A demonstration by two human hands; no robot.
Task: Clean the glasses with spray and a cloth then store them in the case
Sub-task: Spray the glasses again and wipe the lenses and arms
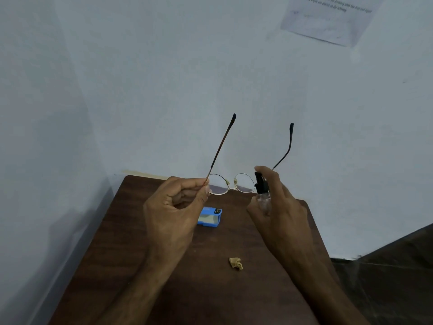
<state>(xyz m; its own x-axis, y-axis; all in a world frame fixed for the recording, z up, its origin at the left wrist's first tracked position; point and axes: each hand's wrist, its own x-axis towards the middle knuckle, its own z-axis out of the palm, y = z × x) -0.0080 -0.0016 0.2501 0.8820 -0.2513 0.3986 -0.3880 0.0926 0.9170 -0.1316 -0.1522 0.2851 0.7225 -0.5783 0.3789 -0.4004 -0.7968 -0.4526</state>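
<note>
L hand raised, grip pinching glasses at hinge; R hand grip round spray bottle. Brown counter, pale wall.

Case lies behind cloth on table.

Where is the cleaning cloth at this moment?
The crumpled tan cloth lies untouched on the brown table, between the two forearms, nearer the camera than the blue case.

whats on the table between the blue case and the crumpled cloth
Nothing: in the head view, only bare brown table shows between the blue case and the crumpled cloth. Both hands are raised above it.
</note>
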